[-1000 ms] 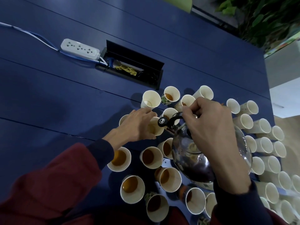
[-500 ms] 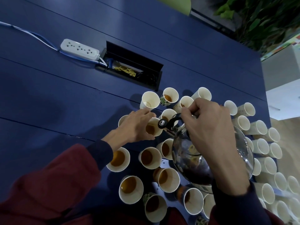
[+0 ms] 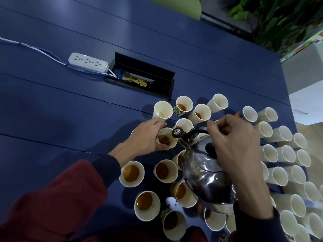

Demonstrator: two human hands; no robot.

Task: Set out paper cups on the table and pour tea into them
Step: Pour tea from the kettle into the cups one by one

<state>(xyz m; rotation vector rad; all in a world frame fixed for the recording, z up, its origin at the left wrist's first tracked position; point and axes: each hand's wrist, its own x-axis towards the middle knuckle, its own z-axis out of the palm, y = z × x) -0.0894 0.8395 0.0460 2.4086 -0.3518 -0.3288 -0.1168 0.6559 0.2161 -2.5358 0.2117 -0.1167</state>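
Many paper cups stand on the blue table point(image 3: 73, 119). My left hand point(image 3: 148, 137) grips one cup point(image 3: 166, 139) that holds brown tea. My right hand point(image 3: 230, 137) grips the black handle of a steel kettle point(image 3: 204, 172), which is tipped with its spout at that cup's rim. Several cups near me, such as one point(image 3: 131, 173), hold tea. An empty cup point(image 3: 163, 110) stands just beyond my left hand, and several empty cups point(image 3: 279, 175) crowd the right side.
A white power strip point(image 3: 88, 62) with blue cable lies at the left. An open black cable box point(image 3: 143, 79) is set into the table beyond the cups. The table's right edge runs by the empty cups; plants stand at the far right.
The tea in the held cup has risen a little. The hands and kettle keep nearly the same place.
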